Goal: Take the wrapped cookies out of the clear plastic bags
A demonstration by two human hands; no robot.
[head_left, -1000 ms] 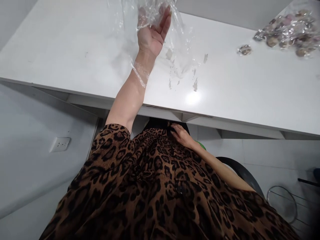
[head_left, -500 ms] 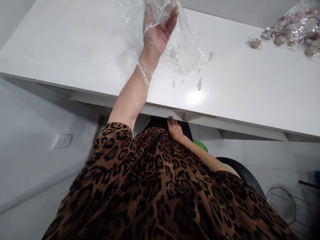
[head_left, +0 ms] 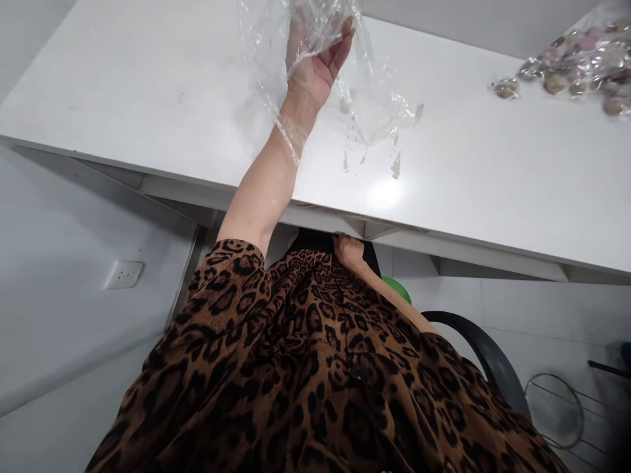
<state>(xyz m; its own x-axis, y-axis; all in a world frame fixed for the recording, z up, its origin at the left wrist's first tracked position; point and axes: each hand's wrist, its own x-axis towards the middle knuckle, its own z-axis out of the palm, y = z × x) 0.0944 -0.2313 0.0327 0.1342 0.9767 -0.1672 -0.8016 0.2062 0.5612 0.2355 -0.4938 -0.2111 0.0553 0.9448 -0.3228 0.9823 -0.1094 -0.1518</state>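
Observation:
A crumpled clear plastic bag [head_left: 379, 108] lies across the white tabletop, and part of it bunches in my left hand [head_left: 318, 69]. The fingers bend around the film, some seen only through it, and the topmost ones are partly hidden. One fold of the bag crosses my left wrist. Below the table edge, my right hand [head_left: 350, 251] rests on my lap over dark cloth, near the hem of my leopard-print shirt [head_left: 315, 341]. Its fingers are curled in; their tips are hidden, so whatever they may hold cannot be made out.
Several small clear-wrapped items [head_left: 586, 72] are heaped at the back right of the white table [head_left: 148, 98], with a single wrapped one [head_left: 506, 87] beside them. A black chair armrest [head_left: 488, 348] and a metal wire rack [head_left: 555, 410] are at the lower right.
My right hand's fingers have curled in from a more stretched pose. My left hand stays with the plastic bag, whose left side has shifted slightly. The whole view has moved a little.

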